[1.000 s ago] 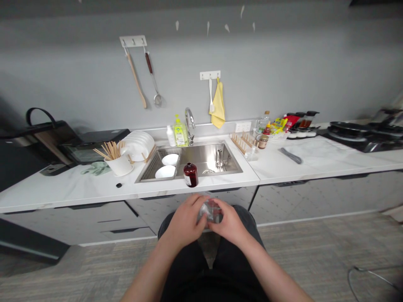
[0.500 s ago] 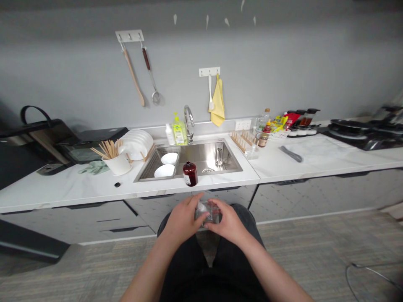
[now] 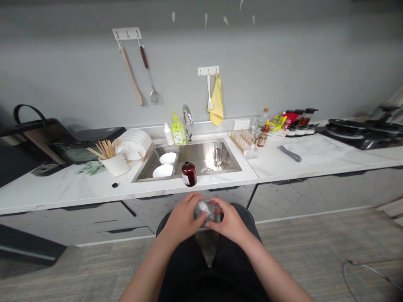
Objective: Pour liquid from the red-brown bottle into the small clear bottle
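Observation:
Between my two hands is a small clear plastic box (image 3: 208, 209), held over my lap just in front of the counter edge. Something whitish shows in its left part; what it is I cannot make out. My left hand (image 3: 185, 216) grips the left side, with its thumb across the near face. The fingers of my right hand (image 3: 228, 220) wrap round the right side. Beyond the hands, a dark red-brown bottle (image 3: 189, 174) with a bare, uncapped neck stands upright on the counter at the sink's front rim.
The steel sink (image 3: 201, 152) has a basket with two white bowls (image 3: 163, 170) at its left. A small black round piece (image 3: 115, 185), a white pot of chopsticks (image 3: 117, 164) and a plate rack lie further left. To the right is a condiment basket (image 3: 277, 135) near the stove.
The view has shifted slightly, so the counter things appear a little further left. Both hands keep their hold on the clear box, which has turned slightly.

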`<state>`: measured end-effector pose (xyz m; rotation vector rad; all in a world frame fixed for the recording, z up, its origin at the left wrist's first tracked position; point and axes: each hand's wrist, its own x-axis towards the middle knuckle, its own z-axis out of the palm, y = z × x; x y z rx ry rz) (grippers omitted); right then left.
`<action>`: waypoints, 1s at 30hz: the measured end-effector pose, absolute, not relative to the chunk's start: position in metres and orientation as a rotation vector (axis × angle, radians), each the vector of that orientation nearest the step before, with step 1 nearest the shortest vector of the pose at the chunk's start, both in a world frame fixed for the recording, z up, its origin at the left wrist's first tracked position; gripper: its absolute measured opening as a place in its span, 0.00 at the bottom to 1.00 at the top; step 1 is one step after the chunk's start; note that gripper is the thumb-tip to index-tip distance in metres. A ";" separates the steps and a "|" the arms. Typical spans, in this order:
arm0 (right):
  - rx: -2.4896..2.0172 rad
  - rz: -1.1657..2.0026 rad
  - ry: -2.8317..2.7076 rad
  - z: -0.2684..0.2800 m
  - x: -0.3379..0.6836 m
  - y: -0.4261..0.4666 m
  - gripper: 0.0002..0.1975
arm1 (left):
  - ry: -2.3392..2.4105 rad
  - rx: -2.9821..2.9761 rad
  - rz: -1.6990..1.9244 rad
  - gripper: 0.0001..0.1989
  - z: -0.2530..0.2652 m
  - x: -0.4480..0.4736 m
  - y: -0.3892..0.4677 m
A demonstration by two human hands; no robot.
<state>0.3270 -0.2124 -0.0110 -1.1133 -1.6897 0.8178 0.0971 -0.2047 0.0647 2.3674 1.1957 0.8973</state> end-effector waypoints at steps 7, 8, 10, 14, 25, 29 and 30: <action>-1.129 0.793 -1.726 -0.007 0.325 -0.214 0.40 | 1.308 2.448 0.707 0.13 0.072 0.103 -0.204; -1.134 0.783 -1.734 -0.005 0.325 -0.215 0.40 | 1.296 2.450 0.724 0.16 0.073 0.104 -0.205; -1.138 0.768 -1.752 -0.003 0.325 -0.215 0.38 | 1.241 2.451 0.747 0.22 0.074 0.105 -0.207; -1.141 0.762 -1.767 -0.002 0.324 -0.216 0.38 | 1.237 2.478 0.691 0.20 0.069 0.108 -0.209; -1.152 0.804 -1.712 -0.005 0.324 -0.214 0.39 | 1.225 2.465 0.743 0.20 0.064 0.108 -0.209; -1.142 0.816 -1.689 -0.008 0.325 -0.212 0.40 | 1.346 2.396 0.885 0.12 0.064 0.105 -0.205; -1.143 0.816 -1.689 -0.008 0.325 -0.212 0.40 | 1.367 2.367 0.928 0.11 0.063 0.105 -0.203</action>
